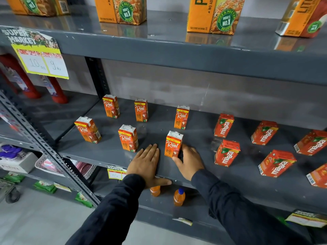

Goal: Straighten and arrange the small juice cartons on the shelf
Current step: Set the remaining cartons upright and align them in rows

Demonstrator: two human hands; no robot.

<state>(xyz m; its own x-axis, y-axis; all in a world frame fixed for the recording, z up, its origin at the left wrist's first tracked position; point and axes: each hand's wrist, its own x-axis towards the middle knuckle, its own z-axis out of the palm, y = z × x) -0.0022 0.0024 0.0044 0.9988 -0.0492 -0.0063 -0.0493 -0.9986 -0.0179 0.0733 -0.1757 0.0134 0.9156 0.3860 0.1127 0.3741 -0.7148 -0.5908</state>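
Several small orange Real cartons stand upright in two rows on the grey middle shelf (109, 149). My right hand (190, 160) wraps around the front-right Real carton (173, 144), thumb on its front corner, fingers behind it. My left hand (147, 162) lies flat and open on the shelf, between that carton and the front-middle Real carton (128, 137), thumb hooked over the shelf's front edge. Another Real carton (88, 129) stands at the front left. To the right stand several red Maaza cartons (227, 152), turned at differing angles.
Large orange juice cartons (214, 15) stand on the shelf above. A price tag (41, 59) hangs from that shelf's edge at left. Red bottles (56, 91) stand in the neighbouring bay. Two small orange drink bottles (179, 197) stand on the shelf below.
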